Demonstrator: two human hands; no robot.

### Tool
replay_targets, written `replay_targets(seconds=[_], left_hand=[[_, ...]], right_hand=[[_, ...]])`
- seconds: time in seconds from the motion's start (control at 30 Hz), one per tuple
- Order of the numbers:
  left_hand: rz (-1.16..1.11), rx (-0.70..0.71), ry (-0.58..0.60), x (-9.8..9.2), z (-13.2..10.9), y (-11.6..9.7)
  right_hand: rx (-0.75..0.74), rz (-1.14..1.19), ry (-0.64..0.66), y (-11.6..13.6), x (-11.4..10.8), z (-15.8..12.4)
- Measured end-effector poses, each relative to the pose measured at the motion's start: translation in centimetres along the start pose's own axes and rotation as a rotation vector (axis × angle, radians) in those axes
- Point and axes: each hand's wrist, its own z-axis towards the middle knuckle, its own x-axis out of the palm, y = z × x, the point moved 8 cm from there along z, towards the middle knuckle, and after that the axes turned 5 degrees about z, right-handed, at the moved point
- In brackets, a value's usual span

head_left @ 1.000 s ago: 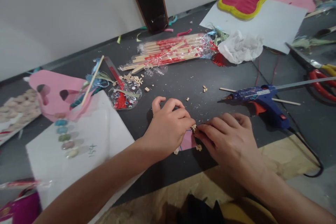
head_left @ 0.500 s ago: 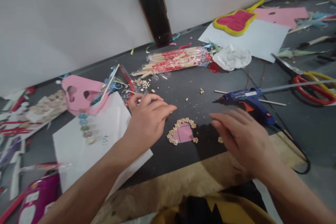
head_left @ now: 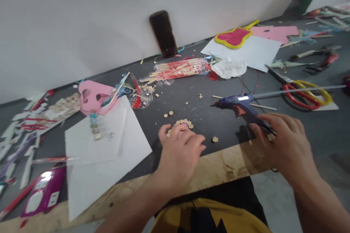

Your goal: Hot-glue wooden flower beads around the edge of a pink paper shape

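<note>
My left hand (head_left: 182, 149) hovers over or rests on a small pink piece edged with tiny wooden flower clusters (head_left: 186, 122), covering most of it. Its fingers are bent and apart, and nothing shows in them. My right hand (head_left: 287, 143) has thumb and fingers around the handle of a blue hot glue gun (head_left: 236, 100), which lies on the dark tabletop with a long glue stick (head_left: 298, 90) in its back. One loose wooden cluster (head_left: 215, 139) sits between my hands. Two more small wooden clusters (head_left: 168, 114) lie just beyond the pink piece.
Scissors (head_left: 303, 94) and pliers (head_left: 319, 58) lie at right. Behind are bagged wooden sticks (head_left: 177, 69), a crumpled white tissue (head_left: 229, 67) and a leaning phone (head_left: 163, 33). White paper (head_left: 109, 174), a pink cutout (head_left: 94, 96) and a purple packet (head_left: 45, 191) occupy the left.
My left hand has moved right and nearer, over the pink piece. My right hand has moved right onto the glue gun's handle. Two small clusters now show where my left hand was.
</note>
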Motion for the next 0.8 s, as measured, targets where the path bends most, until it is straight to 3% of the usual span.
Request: replay_targets(seconds=[0.1, 0.2, 0.4, 0.53, 0.6, 0.67, 0.7, 0.77, 0.8], left_hand=[[0.095, 0.021, 0.024, 2.3, 0.8, -2.6], [0.165, 0.004, 0.071, 3.9, 1.5, -3.4], [0.134, 0.001, 0.096, 4.4, 1.0, -3.6], [-0.047, -0.027, 0.048, 2.9, -1.3, -4.1], [-0.124, -0.046, 0.032, 2.1, -2.7, -4.0], [-0.171, -0.066, -0.008, 1.4, -4.0, -3.7], [-0.183, -0.082, -0.03, 1.0, -4.5, -3.3], [-0.193, -0.124, -0.079, 0.2, -5.3, -2.5], [-0.191, -0.145, -0.099, -0.1, -5.6, -2.0]], right_hand=[[0.025, -0.037, 0.052, -0.9, 1.4, 0.7], [0.117, -0.027, 0.158, -1.7, 3.0, 1.6], [0.256, 0.037, 0.329, -2.8, 4.3, 3.1], [0.341, 0.267, 0.289, -3.5, 3.2, 2.8], [0.443, 0.43, 0.167, -4.2, 1.9, 1.9], [0.605, 0.753, 0.041, -4.9, 1.3, 0.4], [0.677, 0.958, 0.056, -4.7, 1.7, -0.3], [0.745, 1.307, 0.266, -2.8, 3.2, -1.5], [0.742, 1.37, 0.366, -1.7, 3.6, -1.9]])
